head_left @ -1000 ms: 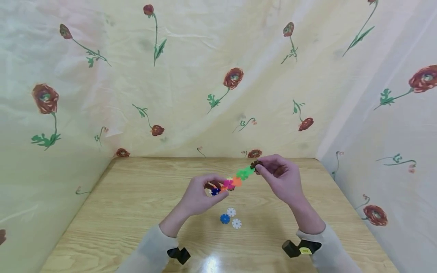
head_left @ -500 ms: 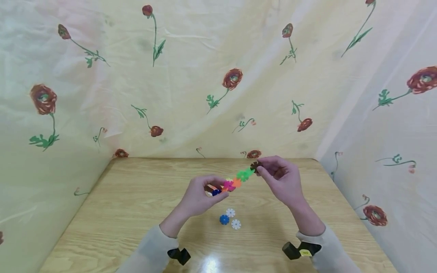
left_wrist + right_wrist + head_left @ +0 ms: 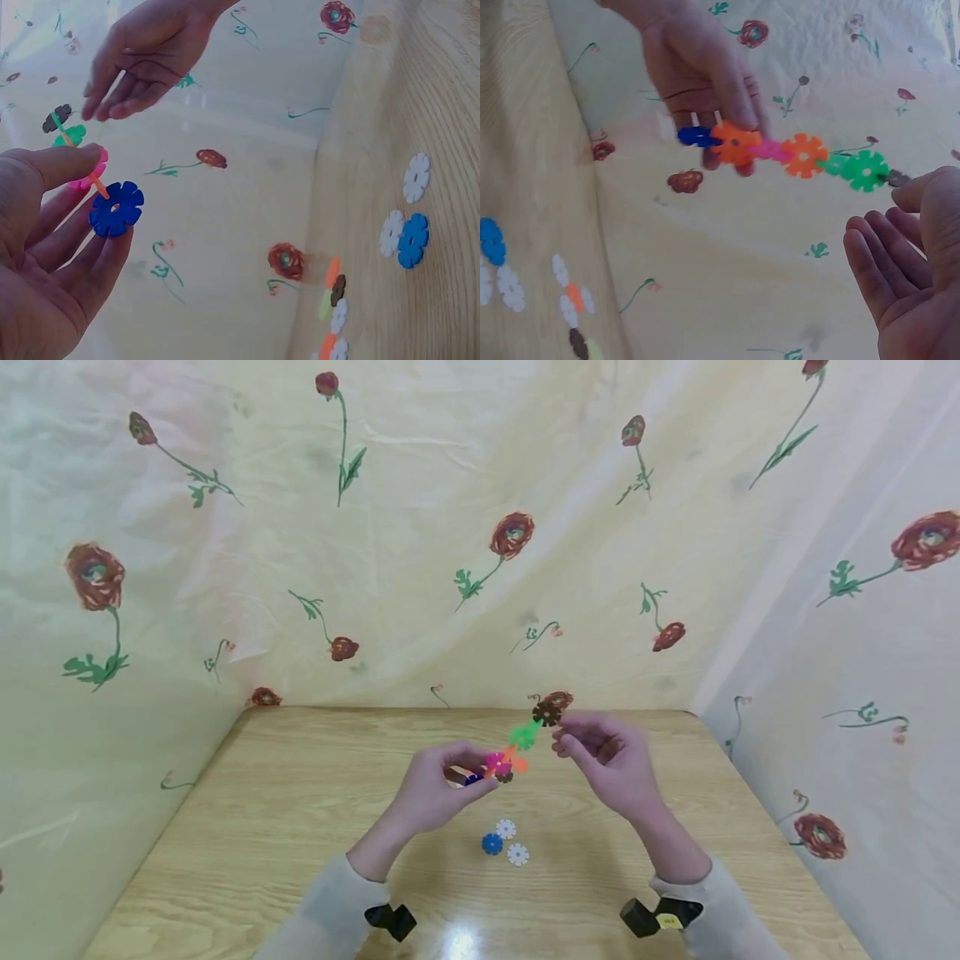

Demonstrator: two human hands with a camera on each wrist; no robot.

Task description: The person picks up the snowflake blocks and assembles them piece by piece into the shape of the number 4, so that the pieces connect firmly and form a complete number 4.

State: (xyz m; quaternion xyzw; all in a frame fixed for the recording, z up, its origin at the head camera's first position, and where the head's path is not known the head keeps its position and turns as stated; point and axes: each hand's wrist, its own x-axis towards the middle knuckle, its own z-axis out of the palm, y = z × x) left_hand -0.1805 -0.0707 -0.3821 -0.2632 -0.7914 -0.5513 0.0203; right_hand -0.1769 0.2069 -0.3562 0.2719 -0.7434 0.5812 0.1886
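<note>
My left hand (image 3: pixel 442 789) pinches a chain of interlocking plastic snowflake discs above the table. From its dark blue disc (image 3: pixel 116 210) the chain runs through an orange disc (image 3: pixel 735 142), a pink disc (image 3: pixel 498 764), another orange disc (image 3: pixel 804 155) and green discs (image 3: pixel 522 737) to a brown disc (image 3: pixel 547 713) at the far end. The chain slants up to the right. My right hand (image 3: pixel 611 760) is just right of the brown disc, fingers loosely bent and holding nothing. In the left wrist view a gap separates its fingertips from the chain.
Two white discs (image 3: pixel 517 855) and a lighter blue disc (image 3: pixel 492 844) lie on the wooden table (image 3: pixel 300 827) in front of the hands. Farther back lie several more discs (image 3: pixel 339 315), white, orange, brown and yellow. A flowered cloth (image 3: pixel 420 527) encloses the back and sides.
My right hand has let go of the brown disc and drawn slightly down and away. The chain's brown end has shifted left and up. My left hand keeps its hold.
</note>
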